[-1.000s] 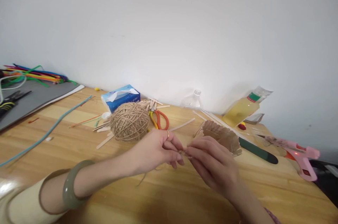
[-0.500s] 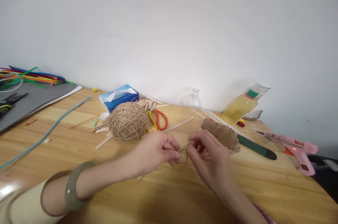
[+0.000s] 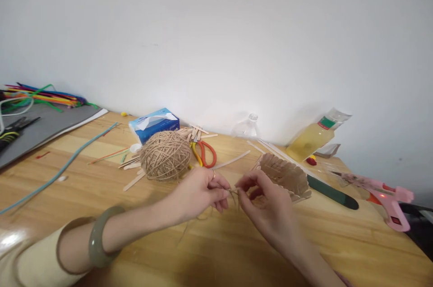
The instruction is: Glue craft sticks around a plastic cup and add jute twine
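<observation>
Over the front middle of the table, my left hand [image 3: 206, 191] pinches a thin piece of twine [image 3: 233, 191] between thumb and fingers. My right hand [image 3: 265, 201] grips the same twine a short way to the right, fingertips close to those of the left. Loose strands hang below the fingers. Behind my left hand rests a large ball of jute twine [image 3: 165, 156]. A small basket made of craft sticks [image 3: 286, 174] stands just behind my right hand, which hides part of it.
Scissors [image 3: 209, 154], craft sticks [image 3: 194, 132] and a blue tissue pack [image 3: 154, 125] lie behind the ball. Rightward are a bottle of yellow liquid [image 3: 309, 140], a green-handled tool [image 3: 333, 192] and a pink glue gun [image 3: 389, 196] with its light on. Pipe cleaners [image 3: 43, 96] and pliers [image 3: 20, 129] sit left.
My right hand has moved left, bringing its fingertips closer to my left hand along the twine. The whole view has shifted slightly.
</observation>
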The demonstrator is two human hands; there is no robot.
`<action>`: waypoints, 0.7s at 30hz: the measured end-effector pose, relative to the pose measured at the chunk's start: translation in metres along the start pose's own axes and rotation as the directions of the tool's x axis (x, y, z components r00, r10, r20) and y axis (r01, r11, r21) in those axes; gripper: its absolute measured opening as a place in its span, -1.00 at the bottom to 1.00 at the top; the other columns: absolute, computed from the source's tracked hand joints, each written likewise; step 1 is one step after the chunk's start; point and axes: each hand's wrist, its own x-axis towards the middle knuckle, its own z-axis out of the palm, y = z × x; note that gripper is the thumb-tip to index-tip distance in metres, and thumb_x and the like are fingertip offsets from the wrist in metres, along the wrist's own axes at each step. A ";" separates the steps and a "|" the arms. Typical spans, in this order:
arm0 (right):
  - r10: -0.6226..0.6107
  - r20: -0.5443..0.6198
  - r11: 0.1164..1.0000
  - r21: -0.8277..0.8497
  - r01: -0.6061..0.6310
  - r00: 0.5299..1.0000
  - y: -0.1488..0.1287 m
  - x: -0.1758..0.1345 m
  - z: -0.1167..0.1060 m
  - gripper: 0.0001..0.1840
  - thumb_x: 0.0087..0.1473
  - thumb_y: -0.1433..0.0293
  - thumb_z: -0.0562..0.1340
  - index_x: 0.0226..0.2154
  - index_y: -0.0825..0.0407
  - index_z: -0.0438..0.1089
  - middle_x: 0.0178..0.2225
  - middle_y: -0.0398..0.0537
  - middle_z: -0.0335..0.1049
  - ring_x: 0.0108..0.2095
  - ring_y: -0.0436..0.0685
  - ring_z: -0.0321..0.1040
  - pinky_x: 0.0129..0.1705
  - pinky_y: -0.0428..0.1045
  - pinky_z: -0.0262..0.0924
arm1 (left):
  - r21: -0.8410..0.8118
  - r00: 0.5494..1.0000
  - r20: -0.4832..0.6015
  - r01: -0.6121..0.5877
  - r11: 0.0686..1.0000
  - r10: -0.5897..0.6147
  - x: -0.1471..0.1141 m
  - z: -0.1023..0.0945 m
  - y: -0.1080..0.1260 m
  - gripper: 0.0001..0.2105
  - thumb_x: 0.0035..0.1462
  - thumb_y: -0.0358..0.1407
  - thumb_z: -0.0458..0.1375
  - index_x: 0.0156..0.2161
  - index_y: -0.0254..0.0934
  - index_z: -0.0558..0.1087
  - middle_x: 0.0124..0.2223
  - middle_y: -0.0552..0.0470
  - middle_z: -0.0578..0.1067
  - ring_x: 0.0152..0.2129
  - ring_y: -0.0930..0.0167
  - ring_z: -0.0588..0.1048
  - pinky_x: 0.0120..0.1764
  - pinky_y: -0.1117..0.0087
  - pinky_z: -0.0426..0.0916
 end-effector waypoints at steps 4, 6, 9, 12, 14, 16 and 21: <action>0.139 0.028 0.983 0.117 -0.141 0.990 0.000 0.001 0.003 -0.91 -0.09 0.52 0.14 -0.48 0.00 0.24 -0.55 -0.20 0.32 -0.58 -0.04 0.25 -0.56 -0.13 0.19 | -0.004 1.000 0.002 0.009 1.000 -0.009 0.000 -0.002 0.004 -0.92 -0.11 -0.36 0.15 -0.49 -0.36 0.41 -0.59 0.09 0.44 -0.61 0.48 0.40 -0.42 0.43 0.32; 0.103 -0.009 0.991 0.086 -0.102 0.995 0.000 0.000 0.003 -0.90 -0.09 0.52 0.14 -0.48 0.00 0.24 -0.55 -0.20 0.29 -0.58 -0.04 0.21 -0.55 -0.12 0.16 | -0.021 1.000 -0.002 0.024 0.999 -0.024 0.000 -0.002 0.006 -0.92 -0.12 -0.36 0.15 -0.49 -0.37 0.42 -0.60 0.09 0.43 -0.62 0.48 0.40 -0.42 0.43 0.32; 0.017 -0.023 0.997 0.071 -0.015 1.000 0.000 -0.001 0.001 -0.89 -0.03 0.53 0.13 -0.49 0.00 0.23 -0.57 -0.20 0.25 -0.57 -0.04 0.19 -0.56 -0.13 0.13 | -0.068 0.999 -0.006 0.048 0.997 -0.048 0.000 -0.001 0.008 -0.93 -0.14 -0.38 0.15 -0.50 -0.37 0.41 -0.64 0.11 0.41 -0.66 0.49 0.38 -0.45 0.44 0.31; -0.121 -0.029 0.992 0.034 0.122 0.992 0.000 -0.002 0.000 -0.84 0.00 0.57 0.11 -0.50 0.01 0.26 -0.52 -0.15 0.29 -0.51 -0.01 0.24 -0.50 -0.11 0.17 | -0.093 0.999 -0.003 0.053 0.994 -0.054 0.000 -0.001 0.007 -0.95 -0.15 -0.40 0.13 -0.52 -0.37 0.40 -0.66 0.12 0.40 -0.68 0.51 0.36 -0.49 0.46 0.29; -0.204 -0.031 0.979 -0.001 0.204 0.978 0.001 -0.002 -0.001 -0.83 0.01 0.58 0.12 -0.44 0.01 0.32 -0.47 -0.10 0.34 -0.45 0.01 0.30 -0.44 -0.08 0.21 | -0.095 0.999 0.002 0.049 0.994 -0.049 0.000 -0.001 0.007 -0.94 -0.16 -0.40 0.12 -0.53 -0.38 0.41 -0.66 0.12 0.39 -0.68 0.52 0.36 -0.50 0.47 0.29; -0.256 -0.028 0.967 -0.030 0.255 0.966 0.002 -0.002 -0.001 -0.82 0.02 0.58 0.14 -0.36 0.01 0.37 -0.43 -0.07 0.38 -0.41 0.04 0.33 -0.41 -0.06 0.25 | -0.104 0.999 0.000 0.048 0.993 -0.049 0.001 -0.001 0.006 -0.94 -0.17 -0.40 0.12 -0.52 -0.38 0.42 -0.66 0.12 0.39 -0.68 0.52 0.36 -0.49 0.47 0.29; -0.296 0.015 0.954 -0.049 0.296 0.955 0.006 -0.001 -0.001 -0.83 0.04 0.57 0.16 -0.32 0.03 0.39 -0.42 -0.04 0.41 -0.40 0.06 0.33 -0.40 -0.05 0.26 | -0.131 0.999 0.001 0.036 0.991 -0.037 0.001 -0.001 0.004 -0.93 -0.20 -0.41 0.13 -0.50 -0.37 0.40 -0.65 0.13 0.40 -0.67 0.52 0.37 -0.48 0.47 0.30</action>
